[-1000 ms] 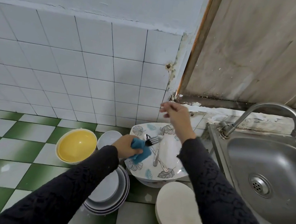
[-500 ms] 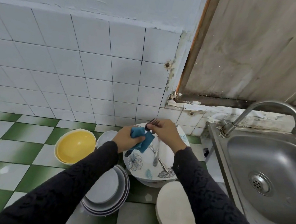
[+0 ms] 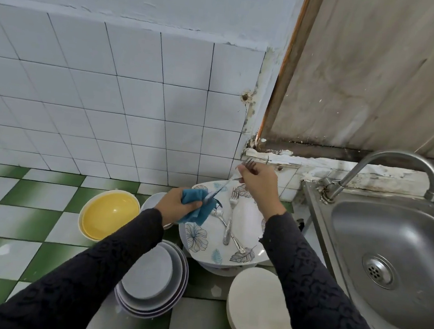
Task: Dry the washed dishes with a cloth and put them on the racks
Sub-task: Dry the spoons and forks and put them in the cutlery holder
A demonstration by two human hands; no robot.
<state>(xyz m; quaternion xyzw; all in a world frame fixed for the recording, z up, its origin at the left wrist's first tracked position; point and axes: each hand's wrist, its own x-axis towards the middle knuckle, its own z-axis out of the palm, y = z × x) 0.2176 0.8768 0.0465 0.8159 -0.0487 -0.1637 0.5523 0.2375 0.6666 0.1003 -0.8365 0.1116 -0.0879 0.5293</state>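
In the head view, the left hand [image 3: 172, 205] has its fingers curled round a bunched blue cloth [image 3: 198, 206], gripping it just above the near-left edge of a leaf-patterned plate [image 3: 250, 221]. The right hand [image 3: 258, 180] is raised above the far rim of that plate and pinches a fork [image 3: 228, 182] near its head between the thumb and curled fingers. The tines poke out past the fingers towards the wall. The handle slants down and left, and its end is buried in the cloth held by the left hand, so the fork spans the gap between the two hands, off the plate.

On the patterned plate lie a second fork [image 3: 230, 219], tines pointing away from the person, and a spoon [image 3: 222, 218] crossing under it at an angle. The plate sits on top of other dishes on the green-and-white chequered table [image 3: 17, 223].

To its left stands a yellow bowl [image 3: 110, 213], with a small white bowl [image 3: 153, 200] just beside it, partly hidden by the left wrist. Nearer the person, a stack of grey plates [image 3: 154, 278] lies under the left sleeve, and a white dish [image 3: 259, 310], seemingly turned upside down, rests near the table's front edge. On the right is a steel sink [image 3: 403, 237] with a curved tap [image 3: 387, 166]; white wall tiles [image 3: 110, 99] run behind the table
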